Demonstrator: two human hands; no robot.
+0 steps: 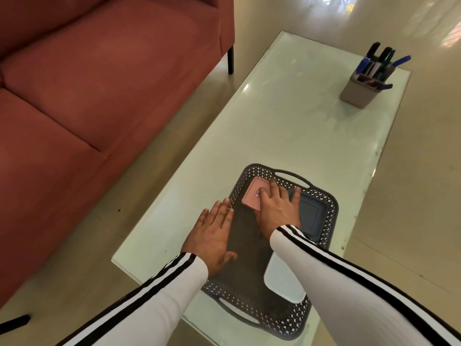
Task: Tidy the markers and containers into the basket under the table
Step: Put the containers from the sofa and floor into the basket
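At the near end of the glass tabletop (287, 126), the basket (325, 203) holds the containers (311, 214), the left hand (214, 236) flat at its rim and the right hand (277, 208) spread over the pink container (250, 197); the far holder (356, 94), if tilted in transfer, may spill its loosely leaning markers (381, 61).
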